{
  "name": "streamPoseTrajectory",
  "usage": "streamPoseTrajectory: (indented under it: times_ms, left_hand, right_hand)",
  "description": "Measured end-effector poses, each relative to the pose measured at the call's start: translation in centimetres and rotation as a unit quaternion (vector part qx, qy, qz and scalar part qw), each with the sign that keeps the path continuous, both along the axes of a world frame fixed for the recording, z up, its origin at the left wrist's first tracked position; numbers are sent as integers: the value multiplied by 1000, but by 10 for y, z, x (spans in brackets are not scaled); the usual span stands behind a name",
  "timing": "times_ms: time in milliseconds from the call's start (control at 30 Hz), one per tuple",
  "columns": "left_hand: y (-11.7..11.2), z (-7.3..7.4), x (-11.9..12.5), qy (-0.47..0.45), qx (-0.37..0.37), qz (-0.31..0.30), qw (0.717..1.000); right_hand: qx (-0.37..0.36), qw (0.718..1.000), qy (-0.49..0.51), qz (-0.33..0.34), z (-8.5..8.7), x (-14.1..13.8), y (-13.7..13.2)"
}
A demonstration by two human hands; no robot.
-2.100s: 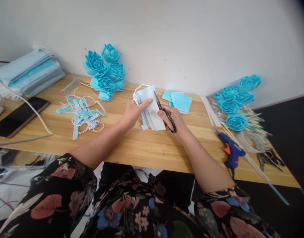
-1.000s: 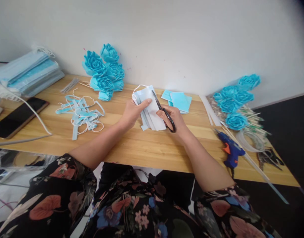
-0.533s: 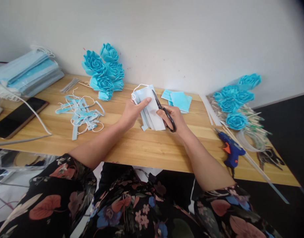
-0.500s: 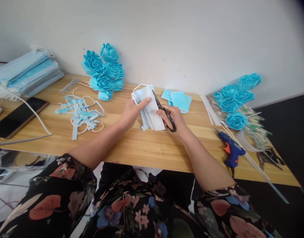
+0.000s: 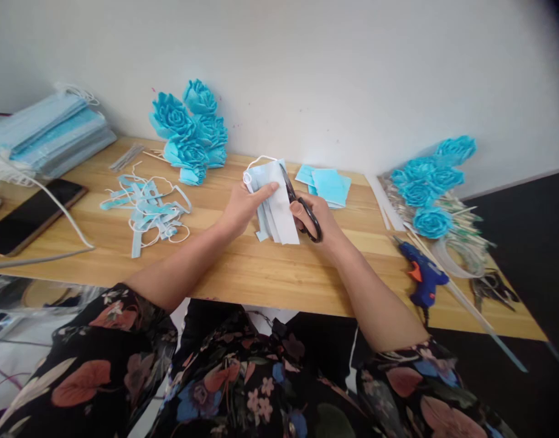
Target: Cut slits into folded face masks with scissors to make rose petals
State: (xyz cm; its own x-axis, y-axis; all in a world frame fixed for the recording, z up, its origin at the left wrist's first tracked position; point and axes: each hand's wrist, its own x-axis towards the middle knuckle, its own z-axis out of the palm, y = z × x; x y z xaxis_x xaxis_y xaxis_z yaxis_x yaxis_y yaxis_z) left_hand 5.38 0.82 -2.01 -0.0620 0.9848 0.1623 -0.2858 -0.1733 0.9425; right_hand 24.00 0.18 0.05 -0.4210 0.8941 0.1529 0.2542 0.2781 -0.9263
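Between thumb and fingers, my left hand (image 5: pixel 245 205) grips a face mask (image 5: pixel 275 210), its pale side toward me and a white ear loop at its upper left. My right hand (image 5: pixel 319 216) is closed on a pair of black-handled scissors (image 5: pixel 310 220). Their blades lie along the mask's right edge; I cannot tell whether they are cutting through it. Behind my right hand are several cut blue mask pieces (image 5: pixel 331 185). A tangle of trimmed strips and ear loops (image 5: pixel 154 210) lies to the left of my left hand.
Blue flowers (image 5: pixel 192 134) stand by the wall, with more flowers (image 5: pixel 427 182) at right. A blue glue gun (image 5: pixel 423 274), small black-handled snips (image 5: pixel 493 287) and a clear tape roll (image 5: pixel 457 258) lie at right. Stacked masks (image 5: pixel 51 131) and a phone (image 5: pixel 35 216) occupy the left.
The mask has tilted, its lower right corner swinging slightly left and down. The scissors have turned a little and stay at its right edge. Both hands keep their grip.
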Motion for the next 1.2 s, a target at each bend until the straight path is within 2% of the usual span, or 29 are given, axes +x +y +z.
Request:
streamPoseTrajectory:
  times_ms: [367, 867, 1067, 1200]
  left_hand:
    - [0, -3, 1, 2, 1, -27, 1000]
    - [-1, -2, 2, -13, -6, -28, 1000]
    - [-3, 0, 2, -17, -16, -36, 999]
    - [-2, 3, 0, -42, -49, -34, 997]
  right_hand:
    - [27, 1000, 0, -5, -3, 1, 2]
    - [56, 998, 0, -13, -3, -1, 3]
    - [38, 999, 7, -8, -3, 0, 3]
    - [26, 999, 16, -15, -4, 2, 4]
